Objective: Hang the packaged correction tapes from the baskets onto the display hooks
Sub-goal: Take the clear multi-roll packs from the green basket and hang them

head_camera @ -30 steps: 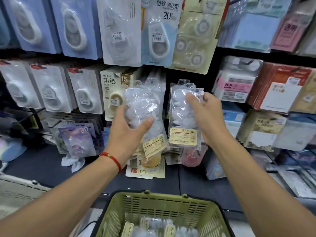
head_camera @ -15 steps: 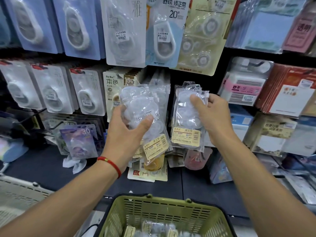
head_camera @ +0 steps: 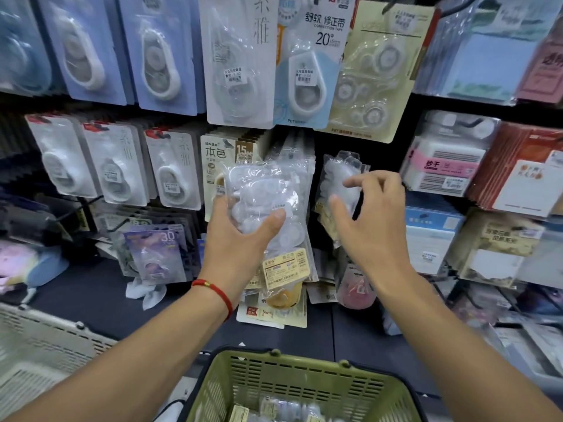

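Crowded hanging packs (head_camera: 170, 169) (gap between hands)

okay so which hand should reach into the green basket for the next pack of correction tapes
Right, probably. The right hand is open and holds nothing, beside the clear hanging pack, while the left hand grips a clear plastic pack of white correction tapes. The green plastic basket sits below both.

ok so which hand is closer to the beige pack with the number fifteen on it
Left. The left hand, gripping a clear tape packet, sits just below and in front of the beige pack. The right hand is farther right, beside another clear packet.
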### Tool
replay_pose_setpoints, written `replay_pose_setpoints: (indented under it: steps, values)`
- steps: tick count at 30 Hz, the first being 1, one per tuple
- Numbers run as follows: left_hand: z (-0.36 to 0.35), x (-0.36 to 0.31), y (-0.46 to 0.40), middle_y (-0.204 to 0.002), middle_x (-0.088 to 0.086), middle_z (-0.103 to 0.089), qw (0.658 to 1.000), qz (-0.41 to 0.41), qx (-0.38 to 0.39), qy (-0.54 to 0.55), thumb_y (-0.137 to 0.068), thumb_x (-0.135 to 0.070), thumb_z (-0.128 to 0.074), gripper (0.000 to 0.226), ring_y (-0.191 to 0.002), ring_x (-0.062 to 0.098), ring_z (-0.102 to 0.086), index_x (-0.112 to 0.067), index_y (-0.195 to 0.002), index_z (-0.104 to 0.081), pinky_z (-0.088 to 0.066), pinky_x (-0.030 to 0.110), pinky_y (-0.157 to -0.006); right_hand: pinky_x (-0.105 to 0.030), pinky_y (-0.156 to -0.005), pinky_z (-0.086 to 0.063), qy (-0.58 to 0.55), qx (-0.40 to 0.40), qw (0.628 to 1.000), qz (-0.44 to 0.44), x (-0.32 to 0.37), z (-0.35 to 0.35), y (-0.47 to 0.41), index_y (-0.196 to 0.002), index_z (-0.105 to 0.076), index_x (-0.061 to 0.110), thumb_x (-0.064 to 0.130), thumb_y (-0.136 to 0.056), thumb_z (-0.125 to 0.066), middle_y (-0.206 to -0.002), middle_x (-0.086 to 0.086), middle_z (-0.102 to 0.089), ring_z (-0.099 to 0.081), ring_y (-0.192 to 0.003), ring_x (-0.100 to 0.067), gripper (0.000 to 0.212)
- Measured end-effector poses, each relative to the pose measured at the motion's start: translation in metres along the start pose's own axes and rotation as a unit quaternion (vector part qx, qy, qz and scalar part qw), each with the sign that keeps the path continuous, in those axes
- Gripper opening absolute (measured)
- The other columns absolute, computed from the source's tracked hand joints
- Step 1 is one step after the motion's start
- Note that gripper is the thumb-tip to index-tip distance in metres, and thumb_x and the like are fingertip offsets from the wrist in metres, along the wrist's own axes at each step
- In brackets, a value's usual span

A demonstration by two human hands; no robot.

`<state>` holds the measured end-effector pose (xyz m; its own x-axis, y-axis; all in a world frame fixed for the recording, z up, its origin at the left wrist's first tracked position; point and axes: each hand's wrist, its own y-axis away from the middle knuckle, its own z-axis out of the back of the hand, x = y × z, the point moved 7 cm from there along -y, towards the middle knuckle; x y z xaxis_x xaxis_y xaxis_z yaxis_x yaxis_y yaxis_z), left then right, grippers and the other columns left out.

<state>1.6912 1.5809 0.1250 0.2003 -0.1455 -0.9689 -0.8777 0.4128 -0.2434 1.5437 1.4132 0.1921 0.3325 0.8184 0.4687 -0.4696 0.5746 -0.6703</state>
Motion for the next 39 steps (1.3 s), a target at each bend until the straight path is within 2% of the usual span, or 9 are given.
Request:
replay_pose_setpoints:
  steps: [3, 5, 9, 11, 17, 21, 33, 36, 39]
  values:
    - [-0.002, -0.002, 0.001, -0.12, -0.013, -0.069, 1.0, -0.001, -0.001, 0.003, -0.075, -0.049, -0.091, 0.051, -0.111, 0.006, -0.067, -0.049, -0.108, -0.052, -0.056, 0.041, -0.102, -0.043, -0.098, -0.043, 0.023, -0.04, 0.998, 0.045, 0.012, 0.0, 0.009, -0.112, -0.068, 0.013, 0.03, -0.095, -0.071, -0.127, -0.008, -0.05, -0.047, -0.117, -0.027, 0.024]
    - [-0.003, -0.003, 0.003, -0.116, -0.012, -0.071, 1.0, 0.001, 0.0, 0.01, -0.072, -0.051, -0.091, 0.054, -0.108, 0.007, -0.069, -0.045, -0.111, -0.054, -0.058, 0.037, -0.097, -0.041, -0.096, -0.043, 0.019, -0.063, 0.993, 0.094, 0.021, 0.001, 0.014, -0.108, -0.072, 0.015, 0.032, -0.095, -0.071, -0.124, -0.005, -0.055, -0.05, -0.114, -0.024, 0.021]
    - [-0.006, -0.004, 0.005, -0.114, -0.005, -0.077, 0.999, 0.02, 0.021, 0.045, -0.069, -0.049, -0.091, 0.065, -0.106, 0.015, -0.075, -0.027, -0.122, -0.059, -0.061, 0.039, -0.092, -0.035, -0.078, -0.057, -0.132, 0.162, 0.978, 0.018, 0.021, -0.034, 0.024, -0.116, -0.066, 0.027, 0.06, -0.095, -0.061, -0.095, 0.01, -0.071, -0.066, -0.084, -0.006, 0.039]
    - [-0.009, -0.004, 0.006, -0.111, -0.003, -0.079, 0.996, 0.033, 0.034, 0.069, -0.07, -0.045, -0.091, 0.062, -0.101, 0.02, -0.078, -0.025, -0.12, -0.06, -0.064, 0.046, -0.09, -0.037, -0.072, -0.06, -0.184, 0.191, 0.964, -0.029, 0.017, -0.041, 0.028, -0.11, -0.067, 0.029, 0.056, -0.096, -0.064, -0.087, 0.007, -0.074, -0.07, -0.077, -0.009, 0.031]
    - [-0.018, 0.0, 0.008, -0.132, 0.005, -0.072, 0.987, 0.073, 0.093, 0.111, -0.057, -0.049, -0.094, 0.095, -0.121, 0.032, -0.069, -0.022, -0.139, -0.054, -0.054, 0.059, -0.104, -0.037, -0.059, -0.054, -0.308, 0.119, 0.938, -0.107, -0.002, -0.033, 0.026, -0.098, -0.065, 0.026, 0.043, -0.102, -0.063, -0.081, 0.001, -0.074, -0.07, -0.067, -0.015, 0.017]
    - [-0.017, 0.005, 0.006, -0.127, 0.003, -0.074, 0.989, 0.061, 0.082, 0.105, -0.075, -0.028, -0.085, 0.068, -0.119, 0.027, -0.071, -0.022, -0.136, -0.056, -0.054, 0.057, -0.105, -0.021, -0.047, -0.035, -0.312, -0.002, 0.937, -0.156, -0.026, -0.016, 0.023, -0.095, -0.058, 0.021, 0.037, -0.103, -0.06, -0.061, 0.01, -0.048, -0.038, -0.049, -0.005, 0.019]
    - [-0.006, 0.006, -0.003, -0.109, -0.008, -0.08, 0.994, 0.039, 0.039, 0.093, -0.088, -0.016, -0.083, 0.043, -0.102, 0.015, -0.077, -0.027, -0.124, -0.061, -0.06, 0.049, -0.098, -0.017, -0.042, -0.03, -0.296, -0.034, 0.933, -0.203, -0.053, -0.008, 0.023, -0.098, -0.061, 0.017, 0.035, -0.102, -0.062, -0.045, 0.015, -0.044, -0.033, -0.04, -0.003, 0.019]
    - [-0.006, 0.006, -0.003, -0.111, -0.009, -0.08, 0.995, 0.032, 0.041, 0.086, -0.088, -0.017, -0.083, 0.044, -0.104, 0.013, -0.077, -0.03, -0.123, -0.061, -0.059, 0.048, -0.099, -0.02, -0.05, -0.037, -0.271, -0.031, 0.938, -0.215, -0.056, -0.009, 0.026, -0.101, -0.062, 0.02, 0.039, -0.1, -0.063, -0.057, 0.015, -0.057, -0.046, -0.047, -0.001, 0.019]
    - [-0.006, 0.006, -0.002, -0.113, -0.01, -0.079, 0.996, 0.025, 0.045, 0.077, -0.082, -0.023, -0.087, 0.049, -0.106, 0.013, -0.076, -0.034, -0.122, -0.061, -0.059, 0.047, -0.099, -0.026, -0.082, -0.047, -0.174, -0.04, 0.965, -0.19, -0.053, -0.004, 0.027, -0.122, -0.057, 0.024, 0.039, -0.099, -0.065, -0.108, 0.01, -0.062, -0.059, -0.097, -0.009, 0.029]
